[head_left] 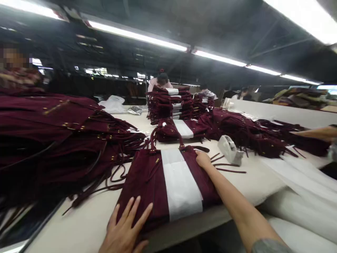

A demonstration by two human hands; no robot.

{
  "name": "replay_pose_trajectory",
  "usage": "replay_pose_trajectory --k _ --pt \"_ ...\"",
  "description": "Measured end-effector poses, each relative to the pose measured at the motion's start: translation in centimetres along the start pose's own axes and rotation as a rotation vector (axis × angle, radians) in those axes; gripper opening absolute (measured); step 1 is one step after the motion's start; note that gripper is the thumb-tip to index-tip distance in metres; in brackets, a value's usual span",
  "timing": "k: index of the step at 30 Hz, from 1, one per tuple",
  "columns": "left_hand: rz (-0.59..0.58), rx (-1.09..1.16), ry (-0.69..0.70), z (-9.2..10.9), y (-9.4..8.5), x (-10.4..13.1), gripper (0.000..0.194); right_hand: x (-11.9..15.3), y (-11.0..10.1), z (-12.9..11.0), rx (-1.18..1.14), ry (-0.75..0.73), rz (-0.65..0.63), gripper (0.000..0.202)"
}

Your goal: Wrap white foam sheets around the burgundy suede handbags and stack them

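Observation:
A burgundy handbag point(147, 179) lies flat on the table in front of me, its handles pointing away. A wide white band point(181, 186) wraps around its middle. My left hand point(125, 225) rests with fingers spread on the bag's near left corner. At the far right corner, my right hand point(203, 160) has its fingers curled at the bag's edge near the strap; the fingertips are partly hidden. Just right of that hand stands a grey tape dispenser point(230, 150). Beyond the handles lies another banded burgundy bag point(168, 130).
A large heap of burgundy bags point(86, 130) fills the left. Stacked banded bags point(160, 105) stand at the back, with a person point(160, 81) behind them. More bags point(244, 133) lie to the right, near another person's arm point(318, 133). White sheets point(297, 179) hang over the right edge.

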State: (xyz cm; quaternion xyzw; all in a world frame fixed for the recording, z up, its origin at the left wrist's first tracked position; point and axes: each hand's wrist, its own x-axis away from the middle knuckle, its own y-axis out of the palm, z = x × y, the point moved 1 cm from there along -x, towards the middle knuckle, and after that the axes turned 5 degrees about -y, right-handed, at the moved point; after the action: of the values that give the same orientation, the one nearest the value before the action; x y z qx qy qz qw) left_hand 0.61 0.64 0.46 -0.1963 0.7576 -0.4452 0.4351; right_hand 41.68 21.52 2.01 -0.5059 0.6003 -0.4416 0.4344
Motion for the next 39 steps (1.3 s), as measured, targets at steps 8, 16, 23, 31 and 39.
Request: replay_pose_trajectory --k 8,16,23,31,39 --pt "0.059 -0.019 -0.005 0.0 -0.2 -0.4 0.077 4.7 -4.3 -0.4 -0.042 -0.143 -0.052 0.039" --pt "0.116 0.080 0.027 -0.3 -0.1 -0.3 0.074 19.1 -7.1 -5.9 -0.086 -0.693 0.031 0.068" --pt "-0.012 0.106 -0.062 0.6 -1.1 -1.7 0.086 21.3 -1.3 -10.3 0.086 -0.869 -0.011 0.094" --pt "0.288 0.083 0.073 -4.4 -8.1 -9.6 0.037 19.1 -2.6 -14.1 -0.077 -0.707 0.299 0.068" --pt "0.604 0.007 0.202 -5.4 -25.8 -29.8 0.027 13.7 -22.4 -15.9 -0.950 -0.323 0.483 0.024"
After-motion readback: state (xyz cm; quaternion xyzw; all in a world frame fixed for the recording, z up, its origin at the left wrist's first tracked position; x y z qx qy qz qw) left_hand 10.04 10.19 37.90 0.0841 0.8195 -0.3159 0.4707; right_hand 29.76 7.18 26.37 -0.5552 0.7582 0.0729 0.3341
